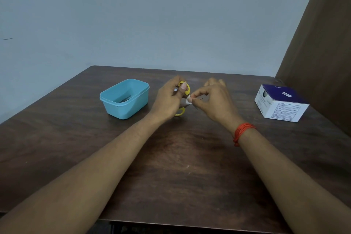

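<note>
My left hand (169, 100) grips a pair of yellow-handled scissors (187, 88) above the middle of the dark wooden table (171, 157); its thumb passes through the upper loop and the lower loop shows below the palm. My right hand (212, 99) pinches a small white piece (189, 99) between thumb and forefinger, right at the scissors' blades. The blades are mostly hidden behind both hands. An orange thread band circles my right wrist.
A light blue plastic tub (124, 99) stands open to the left of my hands, with something dark lying inside. A white and purple cardboard box (281, 102) sits at the right. A brown panel (322, 43) rises along the table's right edge.
</note>
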Demonstrator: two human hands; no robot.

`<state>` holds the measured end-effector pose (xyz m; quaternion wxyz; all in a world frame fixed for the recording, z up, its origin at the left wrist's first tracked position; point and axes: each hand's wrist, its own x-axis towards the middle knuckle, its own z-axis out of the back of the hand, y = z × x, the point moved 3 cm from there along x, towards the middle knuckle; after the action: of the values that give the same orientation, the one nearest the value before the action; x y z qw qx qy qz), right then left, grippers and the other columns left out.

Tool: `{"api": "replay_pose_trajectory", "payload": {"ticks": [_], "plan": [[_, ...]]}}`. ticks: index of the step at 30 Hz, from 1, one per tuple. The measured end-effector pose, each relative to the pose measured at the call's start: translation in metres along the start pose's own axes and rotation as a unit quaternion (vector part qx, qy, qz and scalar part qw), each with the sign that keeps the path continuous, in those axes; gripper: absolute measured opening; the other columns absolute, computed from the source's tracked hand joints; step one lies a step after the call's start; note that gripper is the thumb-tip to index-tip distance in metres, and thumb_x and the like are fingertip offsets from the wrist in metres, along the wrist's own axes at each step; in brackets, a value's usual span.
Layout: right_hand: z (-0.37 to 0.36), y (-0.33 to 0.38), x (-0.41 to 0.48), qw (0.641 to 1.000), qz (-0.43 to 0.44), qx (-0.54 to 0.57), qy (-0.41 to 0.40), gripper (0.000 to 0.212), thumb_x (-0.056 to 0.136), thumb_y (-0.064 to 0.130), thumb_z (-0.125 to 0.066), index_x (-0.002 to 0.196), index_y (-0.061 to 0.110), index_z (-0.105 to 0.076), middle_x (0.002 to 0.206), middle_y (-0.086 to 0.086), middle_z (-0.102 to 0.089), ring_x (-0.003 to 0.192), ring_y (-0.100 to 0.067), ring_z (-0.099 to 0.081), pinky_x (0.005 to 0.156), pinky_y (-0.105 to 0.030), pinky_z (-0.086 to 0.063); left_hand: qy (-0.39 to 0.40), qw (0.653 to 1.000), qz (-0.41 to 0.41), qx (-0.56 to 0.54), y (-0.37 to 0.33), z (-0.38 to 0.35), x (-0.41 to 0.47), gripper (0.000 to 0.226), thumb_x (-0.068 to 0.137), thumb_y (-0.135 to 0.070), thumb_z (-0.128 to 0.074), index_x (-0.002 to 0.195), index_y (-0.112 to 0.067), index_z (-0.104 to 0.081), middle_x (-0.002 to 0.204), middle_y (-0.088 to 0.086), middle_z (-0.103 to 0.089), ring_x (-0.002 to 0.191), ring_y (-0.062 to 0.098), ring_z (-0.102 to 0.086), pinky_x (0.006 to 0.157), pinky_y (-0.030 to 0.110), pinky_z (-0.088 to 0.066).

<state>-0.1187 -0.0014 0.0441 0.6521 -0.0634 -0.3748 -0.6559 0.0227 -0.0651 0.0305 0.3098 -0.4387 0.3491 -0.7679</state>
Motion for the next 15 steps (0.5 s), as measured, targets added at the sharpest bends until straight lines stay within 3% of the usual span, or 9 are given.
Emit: {"api": "replay_pose_trajectory", "payload": {"ticks": [3,7,12,15], "plan": [[-0.0001,0.0000,0.0011,1.000,0.007,-0.010,0.016,0.009,0.083,0.039,-0.078,0.087,0.031,-0.080,0.084,0.002,-0.050,0.094,-0.020,-0.044,0.076,-0.040,-0.048,0.001,1.000,0.005,-0.002,0.0010,0.0008,0.0001,0.022,0.107,-0.028,-0.044,0.103,-0.009,-0.056,0.100,0.014,-0.063,0.101,0.033,-0.065,0.086,0.059,-0.057],[0.0005,0.0022,0.0009,0.999,0.003,0.035,-0.036,0.007,0.083,0.034,-0.079,0.085,0.026,-0.079,0.083,0.004,-0.046,0.092,-0.019,-0.043,0.073,-0.033,-0.038,0.003,1.000,0.015,-0.017,0.0008,-0.0004,0.0011,0.023,0.107,-0.029,-0.043,0.103,-0.010,-0.055,0.101,0.016,-0.063,0.103,0.035,-0.065,0.086,0.060,-0.056],[-0.0011,-0.0021,0.0011,1.000,-0.002,0.004,0.025,0.008,0.083,0.038,-0.079,0.086,0.031,-0.079,0.083,0.006,-0.047,0.096,-0.021,-0.045,0.076,-0.035,-0.044,0.006,1.000,0.015,-0.018,0.0021,-0.0006,0.0011,0.020,0.107,-0.029,-0.044,0.102,-0.013,-0.056,0.099,0.011,-0.063,0.103,0.033,-0.066,0.084,0.055,-0.059],[-0.0001,0.0002,0.0022,1.000,0.010,0.007,0.007,0.008,0.082,0.037,-0.080,0.085,0.029,-0.079,0.082,0.005,-0.046,0.093,-0.020,-0.044,0.074,-0.035,-0.042,0.005,1.000,0.014,-0.017,0.0041,-0.0007,0.0017,0.022,0.107,-0.029,-0.044,0.102,-0.010,-0.056,0.098,0.013,-0.063,0.102,0.035,-0.065,0.086,0.059,-0.057]]}}
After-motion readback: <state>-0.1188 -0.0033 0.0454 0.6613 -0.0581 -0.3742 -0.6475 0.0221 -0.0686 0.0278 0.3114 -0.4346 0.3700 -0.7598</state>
